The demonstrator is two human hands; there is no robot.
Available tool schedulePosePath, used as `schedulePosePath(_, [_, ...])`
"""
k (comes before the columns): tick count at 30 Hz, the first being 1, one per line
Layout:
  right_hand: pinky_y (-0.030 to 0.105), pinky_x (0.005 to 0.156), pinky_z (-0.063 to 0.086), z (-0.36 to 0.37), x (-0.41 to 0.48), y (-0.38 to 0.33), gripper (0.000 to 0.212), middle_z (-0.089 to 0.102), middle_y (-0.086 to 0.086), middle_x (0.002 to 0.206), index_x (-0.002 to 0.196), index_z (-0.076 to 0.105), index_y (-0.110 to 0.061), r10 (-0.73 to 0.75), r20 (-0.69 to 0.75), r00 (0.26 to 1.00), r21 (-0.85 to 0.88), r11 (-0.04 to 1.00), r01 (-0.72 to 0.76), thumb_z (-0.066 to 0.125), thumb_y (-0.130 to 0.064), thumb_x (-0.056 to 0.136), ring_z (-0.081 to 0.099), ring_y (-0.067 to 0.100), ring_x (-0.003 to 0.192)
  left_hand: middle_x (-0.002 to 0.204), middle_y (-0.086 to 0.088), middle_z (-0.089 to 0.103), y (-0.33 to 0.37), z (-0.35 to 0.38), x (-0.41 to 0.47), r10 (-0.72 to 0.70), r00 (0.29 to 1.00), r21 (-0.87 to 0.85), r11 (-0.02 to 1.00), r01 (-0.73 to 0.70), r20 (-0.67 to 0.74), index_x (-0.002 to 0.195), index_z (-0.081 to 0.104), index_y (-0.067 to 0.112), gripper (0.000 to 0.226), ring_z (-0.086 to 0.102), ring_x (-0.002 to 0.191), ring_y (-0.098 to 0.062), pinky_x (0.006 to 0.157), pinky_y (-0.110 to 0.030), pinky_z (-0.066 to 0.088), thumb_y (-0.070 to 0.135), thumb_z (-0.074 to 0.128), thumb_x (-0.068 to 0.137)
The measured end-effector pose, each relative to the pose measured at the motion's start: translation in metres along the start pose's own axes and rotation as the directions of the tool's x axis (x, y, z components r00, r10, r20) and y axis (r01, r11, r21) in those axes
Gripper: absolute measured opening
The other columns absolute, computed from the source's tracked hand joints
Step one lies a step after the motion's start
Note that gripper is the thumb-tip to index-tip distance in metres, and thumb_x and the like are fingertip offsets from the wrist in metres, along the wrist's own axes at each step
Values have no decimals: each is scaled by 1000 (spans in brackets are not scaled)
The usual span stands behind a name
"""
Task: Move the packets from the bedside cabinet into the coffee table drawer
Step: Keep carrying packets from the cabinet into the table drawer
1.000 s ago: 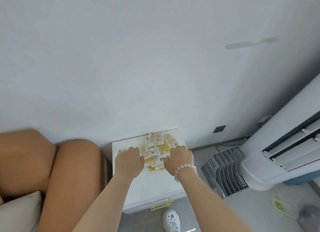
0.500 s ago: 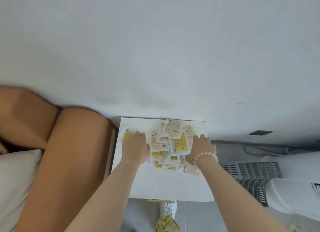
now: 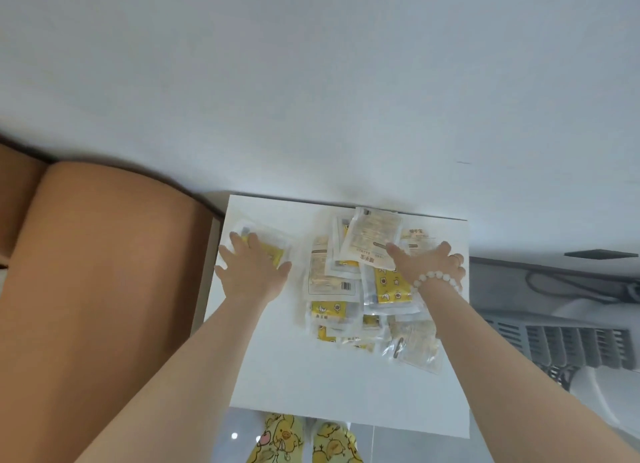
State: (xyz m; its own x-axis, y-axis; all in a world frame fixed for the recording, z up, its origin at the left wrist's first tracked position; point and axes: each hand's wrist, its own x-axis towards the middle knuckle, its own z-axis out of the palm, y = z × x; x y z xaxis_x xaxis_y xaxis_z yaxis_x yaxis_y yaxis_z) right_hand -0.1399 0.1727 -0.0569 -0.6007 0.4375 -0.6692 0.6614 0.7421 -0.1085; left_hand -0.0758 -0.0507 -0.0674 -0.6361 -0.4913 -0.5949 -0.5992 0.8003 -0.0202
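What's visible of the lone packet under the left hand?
The lone packet is a flat clear-plastic pouch with a yellow printed insert, glossy and slightly blurred. It lies flat near the back left corner of the white cabinet top, apart from the main pile. The left hand rests on it with fingers spread straight, covering much of it. Its print cannot be read.

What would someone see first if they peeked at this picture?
Probably the messy pile of yellow-and-white packets in the middle of the white bedside cabinet. Next come the two bare hands. The left hand presses flat on a lone packet off to the left, and the right hand, wearing a white bead bracelet, rests on the pile's right side. A big tan padded shape fills the left of the picture.
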Motion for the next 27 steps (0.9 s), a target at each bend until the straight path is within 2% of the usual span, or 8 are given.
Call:
schedulePosePath(2, [52,109,28,9,14,2,116,23,17,149,144,20,-6,172,28,985,123,977,-174,62,-78,62,22,35,137,157,-13,-1,1,5,15,-97,995,-184,977,103,38,151,3,17,102,1,144,-37,113,-52,20,65,57,78])
schedulePosePath(4, [57,112,21,19,20,1,131,16,17,152,146,17,-4,244,56,968,173,953,-250,63,-83,53,14,38,141,157,-13,-7,9,9,22,-170,977,-357,911,206,128,151,-3,19,118,-5,144,-36,114,-55,17,68,65,69])
schedulePosePath(5, [58,113,17,23,20,0,136,10,18,155,148,12,-4,253,65,965,177,949,-261,64,-83,51,8,39,143,157,-14,-10,15,12,23,-178,970,-382,895,230,167,151,-7,18,126,-9,144,-36,113,-56,16,70,67,64])
schedulePosePath(8, [60,111,11,32,20,-6,144,-5,18,157,150,0,-1,268,77,960,190,942,-278,65,-82,50,-5,39,144,155,-17,-20,33,25,17,-126,971,-357,914,193,202,149,-16,15,142,-17,142,-38,111,-60,12,76,69,53])
schedulePosePath(13, [55,114,12,31,21,-14,149,-2,18,157,149,-3,4,296,72,952,228,925,-305,60,-86,49,-5,34,145,153,-16,-27,46,38,2,-40,968,-307,945,117,246,147,-21,14,149,-22,141,-38,112,-60,6,81,66,47])
schedulePosePath(18, [56,114,14,40,22,-30,154,-3,13,158,148,-3,5,210,22,977,174,962,-211,62,-87,44,-4,29,146,152,-15,-31,49,37,-3,-24,956,-275,955,108,294,146,-23,14,152,-24,141,-37,112,-60,4,80,69,44])
schedulePosePath(23, [49,106,33,43,24,-32,134,25,13,148,144,22,4,186,-20,982,154,972,-180,67,-81,51,24,27,137,153,-18,-25,66,48,-17,-17,967,-260,962,85,254,148,-18,11,144,-19,141,-40,113,-56,6,77,68,53])
schedulePosePath(27, [43,99,37,33,26,-19,108,36,12,135,134,35,-3,157,-82,984,196,971,-138,74,-69,57,36,26,128,155,-17,-18,67,55,-24,35,981,-250,968,14,190,150,-8,14,123,-13,143,-39,114,-52,11,75,59,67])
